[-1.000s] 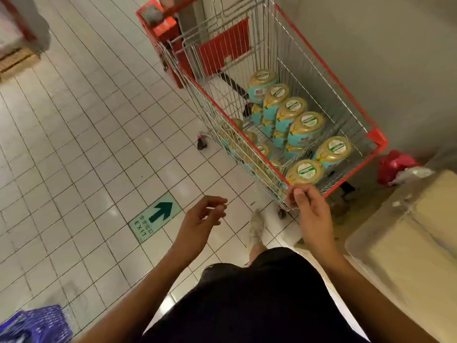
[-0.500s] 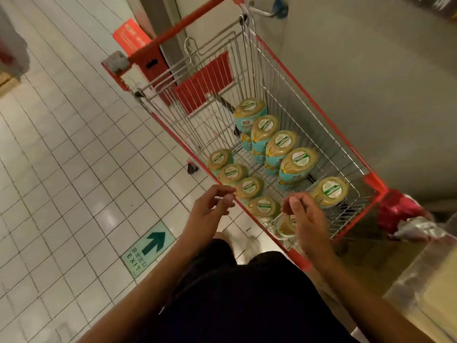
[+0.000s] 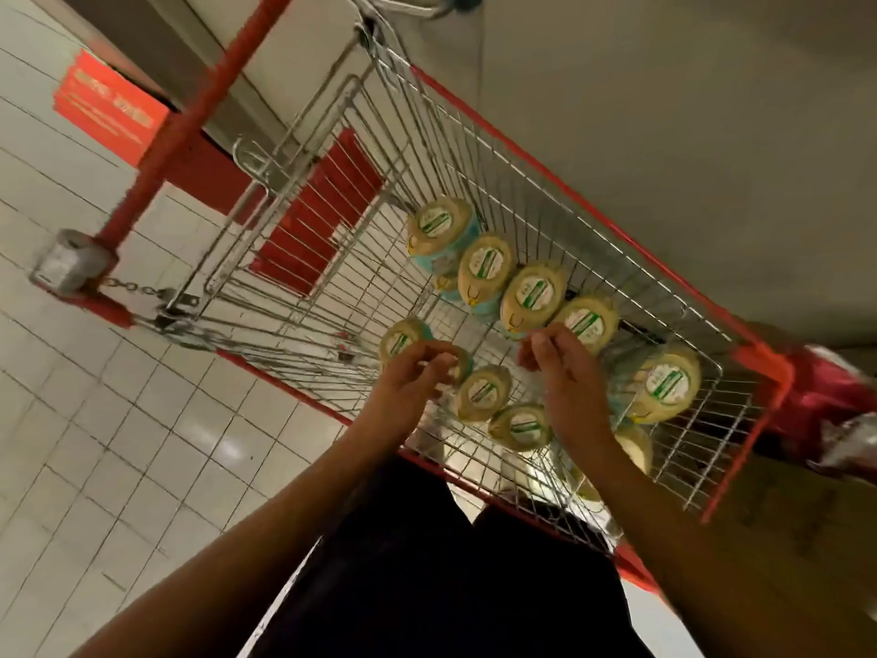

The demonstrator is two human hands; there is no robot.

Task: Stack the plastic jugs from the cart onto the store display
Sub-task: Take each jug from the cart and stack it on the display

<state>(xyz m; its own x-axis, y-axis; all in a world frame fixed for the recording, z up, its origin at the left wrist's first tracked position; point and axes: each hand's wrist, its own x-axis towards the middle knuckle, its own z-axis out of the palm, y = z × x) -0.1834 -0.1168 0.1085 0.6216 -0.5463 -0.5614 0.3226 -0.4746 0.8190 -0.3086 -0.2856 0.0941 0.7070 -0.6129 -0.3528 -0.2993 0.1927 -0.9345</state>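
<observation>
A wire shopping cart [image 3: 560,178] with red trim fills the middle of the view. Inside it stand several yellowish plastic jugs [image 3: 534,293] with white and green cap labels, in two rows. My left hand [image 3: 412,378] hovers over the near row with fingers loosely curled, holding nothing. My right hand [image 3: 562,372] reaches over the far row, its fingertips close to one jug's top [image 3: 588,322]; whether they touch it I cannot tell. One larger jug [image 3: 664,383] stands near the cart's right end.
The cart's red handle bar [image 3: 190,121] with a coin lock [image 3: 71,261] lies to the left. A grey wall [image 3: 688,87] runs behind the cart. White tiled floor [image 3: 95,444] spreads left. A red bag [image 3: 825,396] sits at the right.
The view has closed in on the cart. Both hands have moved forward over the cart's rim and above the jugs.
</observation>
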